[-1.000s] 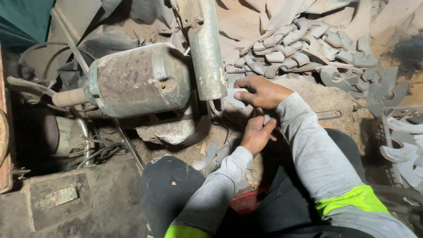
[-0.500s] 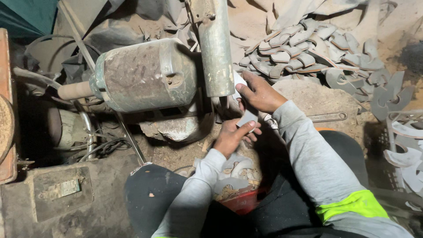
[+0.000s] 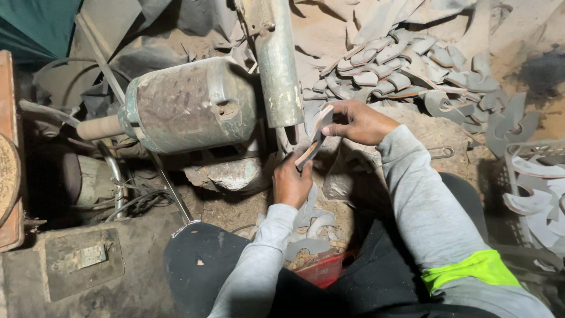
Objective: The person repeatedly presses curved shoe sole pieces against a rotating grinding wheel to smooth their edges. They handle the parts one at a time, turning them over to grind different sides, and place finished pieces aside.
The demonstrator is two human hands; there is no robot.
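I hold a curved flat metal blade (image 3: 316, 136) between both hands, just right of a dusty electric motor (image 3: 188, 106). My left hand (image 3: 291, 179) grips the blade's lower end. At the blade's upper end my right hand (image 3: 360, 122) pinches it. The blade stands nearly upright, close to the grey vertical guard (image 3: 278, 65) at the motor's right end. Both sleeves are grey with bright green cuffs.
A heap of similar curved metal blades (image 3: 400, 70) lies behind my hands on sandy ground. More blades (image 3: 535, 194) fill a basket at the right. Cut pieces lie in a red tray (image 3: 321, 268) by my knees. A wooden board (image 3: 9, 147) and cables are at the left.
Both hands have come together on the blade and raised it toward the guard. My left hand has shifted left and up; the blade now stands upright between the hands.
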